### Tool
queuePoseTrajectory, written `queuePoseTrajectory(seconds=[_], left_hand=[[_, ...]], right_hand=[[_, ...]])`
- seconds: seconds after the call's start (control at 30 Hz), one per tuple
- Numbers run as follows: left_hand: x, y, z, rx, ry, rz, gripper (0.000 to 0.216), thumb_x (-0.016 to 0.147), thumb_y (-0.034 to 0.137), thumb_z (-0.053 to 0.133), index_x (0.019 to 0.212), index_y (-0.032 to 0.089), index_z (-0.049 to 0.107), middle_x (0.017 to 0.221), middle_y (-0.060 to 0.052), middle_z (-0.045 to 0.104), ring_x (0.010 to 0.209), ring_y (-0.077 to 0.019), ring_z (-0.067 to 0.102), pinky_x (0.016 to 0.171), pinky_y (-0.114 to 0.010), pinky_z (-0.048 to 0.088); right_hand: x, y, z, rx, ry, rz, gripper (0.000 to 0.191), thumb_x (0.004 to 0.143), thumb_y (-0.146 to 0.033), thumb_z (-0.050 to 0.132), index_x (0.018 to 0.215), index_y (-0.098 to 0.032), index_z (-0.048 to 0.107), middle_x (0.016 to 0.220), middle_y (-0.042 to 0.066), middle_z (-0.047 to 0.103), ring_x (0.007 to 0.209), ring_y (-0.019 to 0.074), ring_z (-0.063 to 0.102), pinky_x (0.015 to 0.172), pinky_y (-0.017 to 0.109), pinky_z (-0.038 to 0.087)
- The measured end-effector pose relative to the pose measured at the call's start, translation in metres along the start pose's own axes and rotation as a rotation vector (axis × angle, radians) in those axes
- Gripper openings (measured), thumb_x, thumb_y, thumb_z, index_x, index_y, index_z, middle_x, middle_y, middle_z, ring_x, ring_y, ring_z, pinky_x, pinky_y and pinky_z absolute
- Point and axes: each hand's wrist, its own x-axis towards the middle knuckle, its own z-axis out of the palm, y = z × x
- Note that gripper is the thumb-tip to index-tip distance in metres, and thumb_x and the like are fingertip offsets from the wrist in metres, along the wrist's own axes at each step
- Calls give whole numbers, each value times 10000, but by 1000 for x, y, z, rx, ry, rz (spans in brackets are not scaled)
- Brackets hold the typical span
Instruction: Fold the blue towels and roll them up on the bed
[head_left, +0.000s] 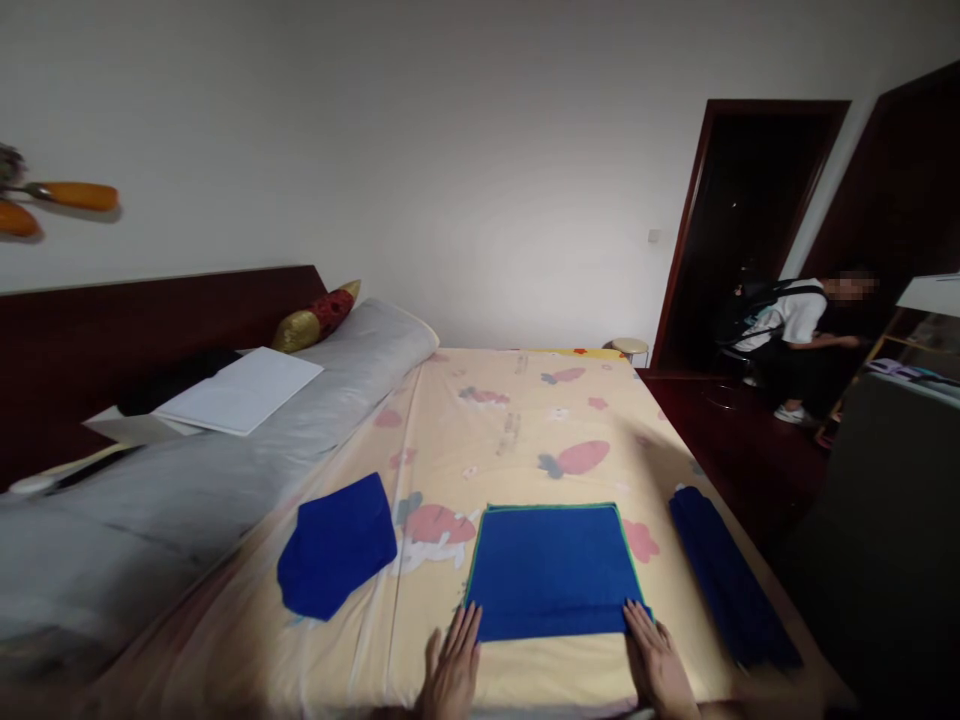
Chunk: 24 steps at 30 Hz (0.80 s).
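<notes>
A blue cloth with green edging lies flat on the bed in front of me, with a narrow fold along its near edge. My left hand rests its outstretched fingers on the cloth's near left corner. At the near right corner, the extended fingers of my right hand press on the same cloth. Left of it lies another blue cloth, folded into an irregular shape. A long, narrow dark blue folded cloth sits near the bed's right edge.
The bed has a cream sheet with carrot prints. A grey bolster runs along the headboard, bearing white papers and a red-gold cushion. A person sits at the right near a doorway. A dark cabinet stands right of the bed.
</notes>
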Motion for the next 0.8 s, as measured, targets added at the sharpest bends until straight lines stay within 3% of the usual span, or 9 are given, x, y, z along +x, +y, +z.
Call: queuePoseTrajectory(seconds=[0.13, 0.23, 0.37, 0.53, 0.67, 0.8], left_hand=[[0, -7, -6, 30, 34, -19, 552, 872, 166, 331, 1380, 361, 423, 1448, 21, 480, 1330, -180, 440, 1106, -468, 256], [6, 3, -16, 80, 46, 4, 579, 810, 107, 380, 1305, 370, 525, 1459, 14, 468, 1350, -219, 412, 1113, -520, 212], [11, 10, -26, 169, 49, -64, 634, 761, 17, 360, 1237, 364, 593, 1476, -9, 453, 1343, -249, 413, 1100, -573, 195], [14, -2, -31, 25, 41, -58, 545, 805, 49, 379, 1153, 372, 646, 1201, 26, 690, 1170, -208, 558, 1041, -475, 309], [20, -6, -43, -29, 40, -59, 401, 805, 122, 442, 1012, 348, 700, 1084, 27, 726, 1137, -213, 565, 1031, -453, 303], [19, 0, -55, -78, -4, -168, 328, 762, 122, 450, 861, 280, 719, 1004, -9, 736, 1107, -226, 573, 1005, -436, 296]], right_hand=[[8, 9, -6, -84, -15, 43, 501, 897, -223, 322, 1373, -263, 472, 1448, 20, 460, 1344, 194, 409, 1079, 369, 356], [19, -7, -10, -179, 40, 63, 469, 853, -178, 374, 1270, -253, 577, 1380, 42, 547, 1287, 222, 469, 1064, 415, 334], [28, -28, -24, -206, 135, 121, 335, 820, -255, 479, 1102, -279, 659, 1304, 60, 596, 1202, 268, 496, 1014, 456, 319], [31, -25, -43, -102, 54, 125, 418, 802, -161, 379, 1084, -268, 668, 1139, 43, 665, 1060, 213, 562, 923, 367, 361], [33, -18, -56, -70, 7, 100, 362, 776, -192, 391, 973, -249, 689, 999, 37, 681, 993, 205, 579, 886, 337, 372], [29, -17, -61, -58, -31, 111, 287, 794, -278, 404, 847, -237, 684, 910, 28, 682, 941, 201, 594, 867, 325, 384]])
